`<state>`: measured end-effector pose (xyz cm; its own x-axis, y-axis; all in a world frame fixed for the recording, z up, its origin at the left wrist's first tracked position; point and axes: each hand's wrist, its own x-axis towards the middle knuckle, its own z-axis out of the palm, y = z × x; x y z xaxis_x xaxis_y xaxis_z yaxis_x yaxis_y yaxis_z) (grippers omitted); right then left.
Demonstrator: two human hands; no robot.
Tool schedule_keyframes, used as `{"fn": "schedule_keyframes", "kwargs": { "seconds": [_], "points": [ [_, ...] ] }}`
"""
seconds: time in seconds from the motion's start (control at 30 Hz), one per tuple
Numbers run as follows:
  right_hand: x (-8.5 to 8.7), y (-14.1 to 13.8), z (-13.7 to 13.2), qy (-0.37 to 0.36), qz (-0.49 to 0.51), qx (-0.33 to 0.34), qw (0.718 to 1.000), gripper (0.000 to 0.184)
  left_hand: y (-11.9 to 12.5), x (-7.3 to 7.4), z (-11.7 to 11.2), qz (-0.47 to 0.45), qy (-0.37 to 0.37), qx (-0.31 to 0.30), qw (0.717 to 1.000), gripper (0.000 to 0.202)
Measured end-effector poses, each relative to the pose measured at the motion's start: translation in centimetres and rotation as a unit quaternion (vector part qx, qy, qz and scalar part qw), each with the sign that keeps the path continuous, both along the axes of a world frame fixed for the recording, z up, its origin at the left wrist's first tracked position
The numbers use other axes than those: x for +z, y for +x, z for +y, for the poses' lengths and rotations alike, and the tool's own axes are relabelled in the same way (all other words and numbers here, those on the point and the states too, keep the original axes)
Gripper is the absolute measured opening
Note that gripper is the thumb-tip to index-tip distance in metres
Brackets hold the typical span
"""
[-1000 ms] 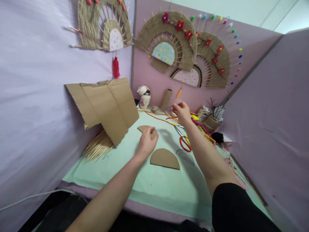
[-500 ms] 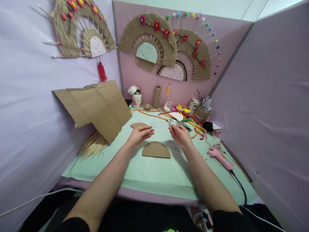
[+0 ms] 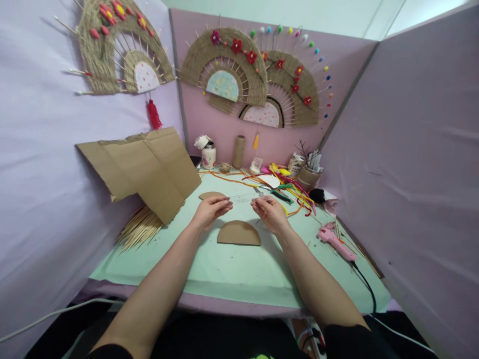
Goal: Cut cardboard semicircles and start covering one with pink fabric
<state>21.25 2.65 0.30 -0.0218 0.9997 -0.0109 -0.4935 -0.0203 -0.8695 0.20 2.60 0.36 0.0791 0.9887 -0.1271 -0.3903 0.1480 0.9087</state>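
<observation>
Both my left hand (image 3: 209,209) and my right hand (image 3: 270,212) are raised over the green mat (image 3: 232,269), each pinching one end of a clear strip (image 3: 243,198) held level between them, too faint for me to tell what it is. Just under it on the mat lies a cardboard half-disc (image 3: 238,233), with a smaller cardboard piece (image 3: 209,194) behind my left fingers. Wooden skewers (image 3: 140,229) lie well to my left, a pink glue gun (image 3: 334,242) well to my right.

Clear, see-through strip (image 3: 243,197) between the fingers (image 3: 223,203); just below them, a plain brown cardboard half-circle (image 3: 238,234) on the mint-green table (image 3: 232,271). Beyond the fingers, pipe cleaners (image 3: 290,192) in orange, yellow, pink, green. Right of them, pink glue gun (image 3: 334,241), black cord (image 3: 368,291).
</observation>
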Motion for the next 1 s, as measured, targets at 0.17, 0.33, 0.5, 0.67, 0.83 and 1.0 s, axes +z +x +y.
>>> {"fn": "schedule_keyframes", "kwargs": {
  "seconds": [0.17, 0.33, 0.5, 0.67, 0.83, 1.0],
  "points": [
    [0.1, -0.1, -0.1, -0.003, -0.003, -0.004, 1.000, 0.041, -0.1, -0.1, 0.2, -0.007, -0.003, 0.000, 1.000, 0.015],
    [0.4, -0.1, -0.3, -0.004, 0.000, -0.003, 1.000, 0.041, -0.1, -0.2, 0.2, -0.012, -0.005, -0.001, 1.000, 0.012],
    [0.9, -0.4, -0.9, 0.052, -0.018, 0.025, 0.998, 0.042, -0.1, -0.3, 0.3, -0.005, -0.005, -0.008, 1.000, 0.011],
    [0.8, -0.8, -1.3, 0.104, -0.058, 0.051, 0.992, 0.047, 0.2, -0.3, 0.1, -0.018, -0.025, -0.017, 0.999, 0.006],
    [1.3, -0.6, -1.9, 0.226, -0.183, 0.030, 0.956, 0.029, 1.1, -0.9, -0.5, -0.004, -0.069, -0.104, 0.992, 0.010],
    [3.0, 0.7, -3.7, 0.334, -0.403, -0.002, 0.852, 0.026, 0.7, -0.8, -0.1, 0.115, -0.014, -0.047, 0.992, 0.032]
  ]
}}
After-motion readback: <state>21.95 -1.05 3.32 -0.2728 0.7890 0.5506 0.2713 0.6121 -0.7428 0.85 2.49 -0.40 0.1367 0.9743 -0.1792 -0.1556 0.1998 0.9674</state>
